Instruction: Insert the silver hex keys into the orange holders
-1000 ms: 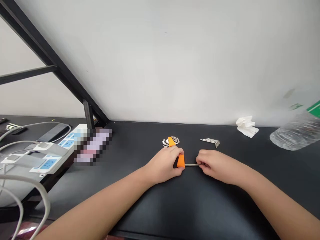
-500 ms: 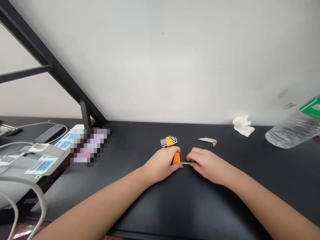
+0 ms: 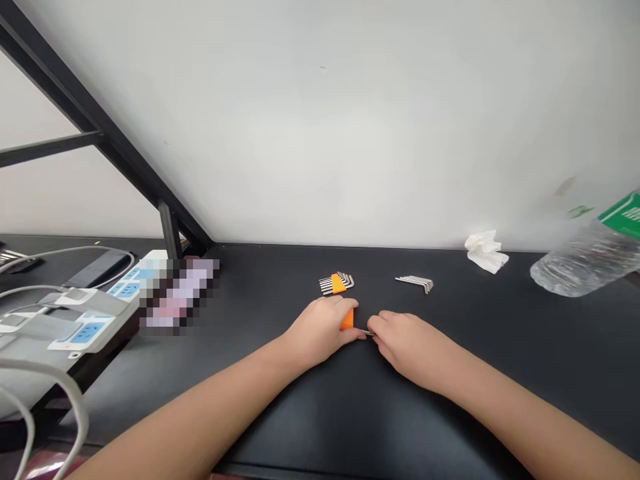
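Note:
My left hand [image 3: 320, 331] is closed round an orange hex key holder [image 3: 347, 320], partly covered by the fingers. Just to its right, my right hand [image 3: 403, 343] pinches a thin metal hex key [image 3: 369, 333], whose shaft reaches toward the holder; whether its tip is inside is hidden by my left thumb. Behind my left hand lies another orange holder [image 3: 339, 284] filled with several L-shaped hex keys. A row of several loose hex keys [image 3: 416, 283] rests on the black table beyond my right hand.
A crumpled white tissue [image 3: 486, 252] and a clear plastic bottle [image 3: 585, 260] with a green label are at the right. On the left stand a white power strip [image 3: 93, 330] with plugs and cables, a phone [image 3: 97, 268] and a black metal frame [image 3: 170, 227]. A pale wall rises behind.
My right hand has come slightly left and down, closer to my left hand, and less of the hex key's shaft shows, now slanted. The orange holder has shifted slightly left.

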The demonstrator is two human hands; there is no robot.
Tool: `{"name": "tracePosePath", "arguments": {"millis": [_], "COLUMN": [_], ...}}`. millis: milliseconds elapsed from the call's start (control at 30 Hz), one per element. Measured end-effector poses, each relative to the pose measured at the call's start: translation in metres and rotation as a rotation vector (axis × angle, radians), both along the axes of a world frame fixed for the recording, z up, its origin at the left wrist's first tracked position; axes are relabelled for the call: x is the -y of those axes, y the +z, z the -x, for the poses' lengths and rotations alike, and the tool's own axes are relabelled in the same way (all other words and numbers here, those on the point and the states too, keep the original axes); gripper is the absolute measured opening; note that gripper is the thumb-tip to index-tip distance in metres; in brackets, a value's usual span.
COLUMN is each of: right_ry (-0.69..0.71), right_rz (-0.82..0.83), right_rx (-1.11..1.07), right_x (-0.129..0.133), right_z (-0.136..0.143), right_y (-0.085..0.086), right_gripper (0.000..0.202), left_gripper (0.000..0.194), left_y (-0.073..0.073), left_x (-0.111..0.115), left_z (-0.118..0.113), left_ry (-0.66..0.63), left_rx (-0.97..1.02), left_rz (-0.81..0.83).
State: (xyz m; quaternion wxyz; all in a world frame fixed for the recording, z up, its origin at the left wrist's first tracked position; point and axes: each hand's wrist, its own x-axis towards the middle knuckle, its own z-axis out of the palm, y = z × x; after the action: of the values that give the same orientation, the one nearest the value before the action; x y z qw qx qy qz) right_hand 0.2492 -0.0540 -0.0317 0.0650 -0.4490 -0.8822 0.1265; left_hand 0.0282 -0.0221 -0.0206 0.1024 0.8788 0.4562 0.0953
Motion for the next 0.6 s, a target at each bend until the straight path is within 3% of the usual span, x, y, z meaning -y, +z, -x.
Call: {"name": "tracePosePath", "arguments": {"millis": [200,267,367,500,567,600], "right_ry": [-0.072,-0.058,-0.018,0.05,-0.022,-0.123], "right_rz": [-0.013,-0.016,0.016,0.141,0.066,-0.014], "right_rx": [0.022,0.023,-0.094,-0.306,-0.283,-0.232], "right_x": [-0.006,-0.004,0.004,0.006,-0.005,-0.013], "right_z": [-0.001,0.002,0.01,0.005,-0.011,-0.022], "right_y": [-0.009,-0.01,-0.003,0.009,0.01,0.008], "right_gripper": [0.019,0.021,0.023,0.011,0.012,0.017], "left_gripper": [0.067,0.063,0.053,0.053,0.055,0.056], "left_y": [0.014,0.018,0.018,0.015,0.016,0.017], "left_x": [0.003,0.004,0.004,0.004,0.005,0.005], "left_z": [0.007,0.009,0.008,0.004,0.002,0.002], "left_ry": [-0.089,-0.123,-0.155,-0.167,-0.153,-0.147], "left_rx": [-0.014,-0.01,-0.007,-0.008,-0.019,-0.028], "left_rz": [0.1,0.127,0.111,0.115,0.113,0.109]}}
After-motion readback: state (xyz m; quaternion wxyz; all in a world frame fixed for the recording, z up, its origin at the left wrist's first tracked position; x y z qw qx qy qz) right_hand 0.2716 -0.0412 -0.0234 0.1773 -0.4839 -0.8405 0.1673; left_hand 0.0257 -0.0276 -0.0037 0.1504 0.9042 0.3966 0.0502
